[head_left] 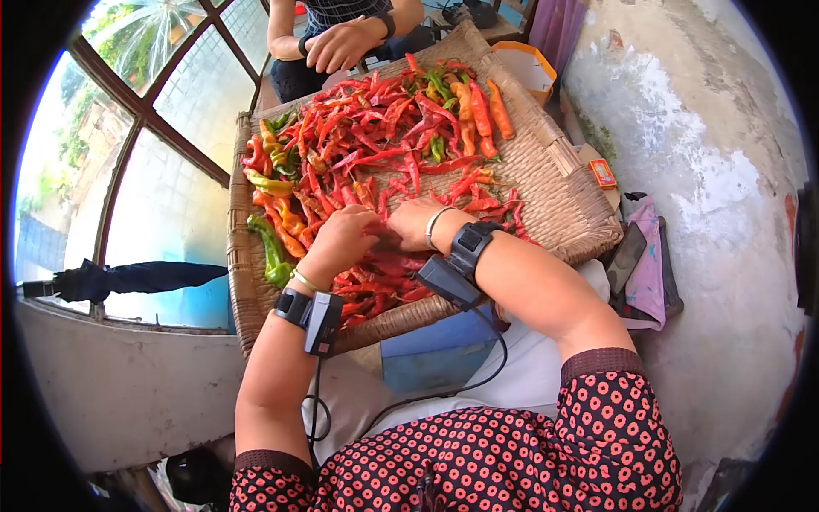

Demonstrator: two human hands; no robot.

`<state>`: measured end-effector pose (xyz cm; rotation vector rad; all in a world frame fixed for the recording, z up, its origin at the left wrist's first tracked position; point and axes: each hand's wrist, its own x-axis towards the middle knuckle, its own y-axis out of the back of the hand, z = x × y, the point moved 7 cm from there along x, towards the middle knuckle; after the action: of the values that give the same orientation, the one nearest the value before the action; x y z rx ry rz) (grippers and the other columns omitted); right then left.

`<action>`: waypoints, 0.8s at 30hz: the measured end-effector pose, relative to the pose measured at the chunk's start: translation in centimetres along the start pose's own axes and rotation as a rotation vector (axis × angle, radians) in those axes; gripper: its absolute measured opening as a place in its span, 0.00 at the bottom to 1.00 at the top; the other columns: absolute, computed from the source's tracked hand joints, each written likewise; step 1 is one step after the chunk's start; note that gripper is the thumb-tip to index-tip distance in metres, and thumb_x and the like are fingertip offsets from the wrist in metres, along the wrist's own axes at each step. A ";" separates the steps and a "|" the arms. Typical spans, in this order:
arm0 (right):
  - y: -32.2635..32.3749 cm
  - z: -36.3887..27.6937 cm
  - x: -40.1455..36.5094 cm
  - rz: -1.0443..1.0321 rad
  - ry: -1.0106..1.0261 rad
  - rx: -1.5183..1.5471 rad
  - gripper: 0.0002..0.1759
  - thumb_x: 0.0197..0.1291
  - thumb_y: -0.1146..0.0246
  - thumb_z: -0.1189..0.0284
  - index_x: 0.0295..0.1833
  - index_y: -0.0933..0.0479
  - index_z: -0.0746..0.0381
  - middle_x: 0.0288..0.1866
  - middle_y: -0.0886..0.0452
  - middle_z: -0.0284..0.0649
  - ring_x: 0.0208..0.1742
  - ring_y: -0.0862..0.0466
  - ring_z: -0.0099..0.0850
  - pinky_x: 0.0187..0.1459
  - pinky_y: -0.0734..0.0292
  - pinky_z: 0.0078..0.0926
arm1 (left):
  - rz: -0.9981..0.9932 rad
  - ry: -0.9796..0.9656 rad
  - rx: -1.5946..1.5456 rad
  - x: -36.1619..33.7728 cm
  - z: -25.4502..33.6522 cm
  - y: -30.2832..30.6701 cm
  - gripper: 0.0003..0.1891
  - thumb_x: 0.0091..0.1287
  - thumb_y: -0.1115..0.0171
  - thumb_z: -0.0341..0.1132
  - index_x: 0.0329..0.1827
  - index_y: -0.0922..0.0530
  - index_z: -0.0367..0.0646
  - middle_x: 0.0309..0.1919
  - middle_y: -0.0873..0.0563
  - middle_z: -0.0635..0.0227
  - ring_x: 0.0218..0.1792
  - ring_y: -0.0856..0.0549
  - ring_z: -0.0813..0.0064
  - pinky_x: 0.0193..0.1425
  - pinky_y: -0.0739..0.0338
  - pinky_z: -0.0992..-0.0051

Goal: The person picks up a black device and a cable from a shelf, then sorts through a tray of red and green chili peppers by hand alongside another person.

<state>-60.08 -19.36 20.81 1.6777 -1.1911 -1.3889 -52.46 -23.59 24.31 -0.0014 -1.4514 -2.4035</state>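
Red chili peppers (375,111) lie heaped across a large woven tray (546,183) resting over my lap. My left hand (343,239) is low over the heap, its fingers curled round a red chili pepper. Close beside it, my right hand (412,224) bends down into the peppers with fingers drawn together; its fingertips are hidden. Both wrists carry a bangle and a strapped device. Green peppers (271,247) and yellow-orange peppers (288,218) lie along the left side. Larger orange peppers (499,111) rest toward the far right.
Across the tray sits another person, with hands (345,44) folded together. A window (162,162) and a folded dark umbrella (153,277) are on the left. At right are a matchbox (602,173), a pink cloth (646,273) and a worn wall (708,171). An orange-rimmed container (533,72) stands behind.
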 end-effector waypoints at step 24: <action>4.7 2.3 -1.5 0.193 0.258 1.149 0.09 0.49 0.38 0.74 0.37 0.23 0.64 0.30 0.22 0.31 0.32 0.24 0.19 0.36 0.28 0.19 | -0.049 0.372 -0.785 -0.2 -1.3 -2.1 0.07 0.58 0.39 0.32 0.34 0.23 0.38 0.26 0.20 0.74 0.28 0.23 0.85 0.32 0.28 0.81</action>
<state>-63.43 -19.56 25.04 2.2486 -2.1048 -0.2633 -52.66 -23.78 21.81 0.2777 -0.3078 -2.6615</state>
